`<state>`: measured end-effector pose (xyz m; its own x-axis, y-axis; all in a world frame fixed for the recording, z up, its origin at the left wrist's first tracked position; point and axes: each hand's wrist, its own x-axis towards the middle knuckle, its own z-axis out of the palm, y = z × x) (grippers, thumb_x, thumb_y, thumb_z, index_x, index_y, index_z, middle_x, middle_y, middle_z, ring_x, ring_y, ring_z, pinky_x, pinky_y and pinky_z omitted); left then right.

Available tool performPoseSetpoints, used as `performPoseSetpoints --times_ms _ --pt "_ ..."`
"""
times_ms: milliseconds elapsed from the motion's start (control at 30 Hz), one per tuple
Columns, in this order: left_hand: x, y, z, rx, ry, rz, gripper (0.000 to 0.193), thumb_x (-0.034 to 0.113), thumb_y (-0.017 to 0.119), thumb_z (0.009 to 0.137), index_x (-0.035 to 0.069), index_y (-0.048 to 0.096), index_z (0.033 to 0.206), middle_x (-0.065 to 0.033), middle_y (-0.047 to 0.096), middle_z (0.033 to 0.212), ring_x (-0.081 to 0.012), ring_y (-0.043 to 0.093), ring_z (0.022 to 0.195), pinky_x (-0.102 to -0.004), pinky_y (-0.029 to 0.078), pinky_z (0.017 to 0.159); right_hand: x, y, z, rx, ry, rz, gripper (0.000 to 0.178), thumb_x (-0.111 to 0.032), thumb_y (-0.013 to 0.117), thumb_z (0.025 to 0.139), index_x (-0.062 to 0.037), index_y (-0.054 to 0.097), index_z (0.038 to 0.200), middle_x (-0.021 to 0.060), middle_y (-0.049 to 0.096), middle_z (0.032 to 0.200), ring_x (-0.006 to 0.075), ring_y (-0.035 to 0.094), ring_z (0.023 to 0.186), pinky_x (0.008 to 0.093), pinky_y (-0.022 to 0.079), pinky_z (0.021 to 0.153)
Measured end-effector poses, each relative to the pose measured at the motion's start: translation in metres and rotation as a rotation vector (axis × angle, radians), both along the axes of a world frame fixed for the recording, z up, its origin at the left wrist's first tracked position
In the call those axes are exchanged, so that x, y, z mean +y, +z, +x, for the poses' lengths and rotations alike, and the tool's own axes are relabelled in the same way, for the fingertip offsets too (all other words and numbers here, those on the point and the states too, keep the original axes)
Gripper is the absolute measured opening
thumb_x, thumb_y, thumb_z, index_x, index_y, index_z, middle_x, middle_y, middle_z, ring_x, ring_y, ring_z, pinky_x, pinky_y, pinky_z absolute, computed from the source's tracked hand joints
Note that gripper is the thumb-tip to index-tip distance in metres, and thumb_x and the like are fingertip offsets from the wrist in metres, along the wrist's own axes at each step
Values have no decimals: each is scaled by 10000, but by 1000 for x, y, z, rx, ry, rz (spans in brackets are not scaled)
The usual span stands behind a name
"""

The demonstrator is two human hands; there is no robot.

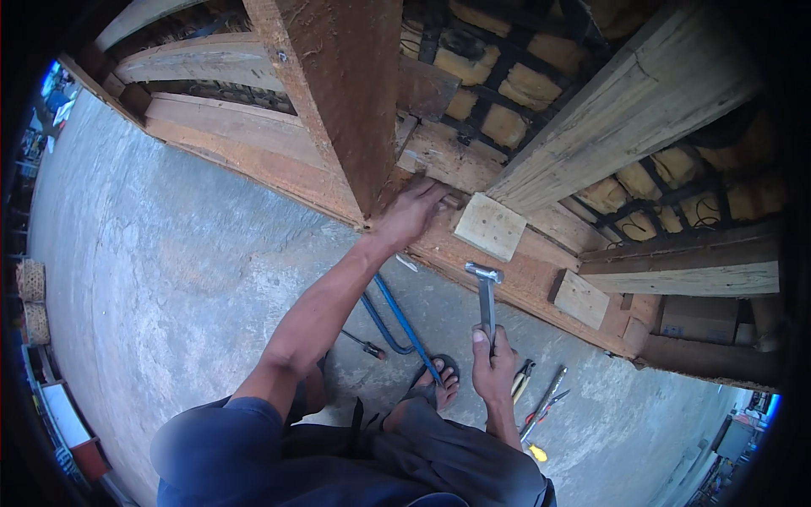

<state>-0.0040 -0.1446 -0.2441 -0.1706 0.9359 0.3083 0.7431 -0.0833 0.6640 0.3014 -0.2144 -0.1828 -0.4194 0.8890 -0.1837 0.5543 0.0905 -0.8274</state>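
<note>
My right hand (493, 365) grips a metal hammer (486, 296) by its handle, with the head held up in front of the wooden frame. My left hand (412, 213) reaches to the lower rail (439, 241) of the frame. Its bent fingers close on a small wood block (454, 200), which they partly hide. Just right of those fingers, a pale squared block (491, 227) sits on the rail at the foot of a slanting timber (625, 110). Farther right is another pale block (581, 299) on the same rail.
A broad brown post (338, 93) rises left of my left hand. Black webbing (507, 76) crosses yellowish padding behind the frame. On the concrete floor (186, 245) lie a blue bar tool (394, 308), a screwdriver (365, 344) and pliers (523, 380), close by my sandalled foot (435, 384).
</note>
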Motion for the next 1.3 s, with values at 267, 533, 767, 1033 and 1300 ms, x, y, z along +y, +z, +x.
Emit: performPoseSetpoints --times_ms 267,533,767,1033,1300 --pt "2 1 3 -97 66 83 344 -32 610 906 35 618 1244 -209 637 1178 -429 617 1116 -478 519 918 18 -22 -77 433 -189 -18 275 -268 437 1109 -31 518 1224 4 509 695 73 479 583 283 384 513" --pt "4 -2 -3 -68 72 93 349 -34 598 907 38 617 1248 -218 633 1187 -441 610 1123 -491 519 925 1 -30 -132 610 -405 -378 226 -274 432 1111 -57 480 1151 19 524 707 90 489 564 291 402 495" --pt "1 -4 3 -38 85 71 330 0 595 925 32 598 1253 -217 620 1176 -457 579 1138 -499 503 957 10 -38 -130 171 -295 -64 275 -280 465 1092 -9 508 1074 127 575 669 228 590 582 429 450 567" --pt "0 9 13 75 9 116 369 176 635 932 33 568 1266 -204 567 1237 -440 512 1256 -511 442 1080 3 -46 -82 257 -208 -196 210 -280 493 1095 -78 509 1042 -28 459 651 63 443 507 269 372 445" --pt "-20 5 5 124 -114 29 297 207 665 900 7 584 1105 -196 579 1182 -428 531 1269 -519 439 1118 14 -20 -66 252 -238 -304 173 -218 550 1064 -49 556 1030 -6 529 689 64 494 594 274 402 530"
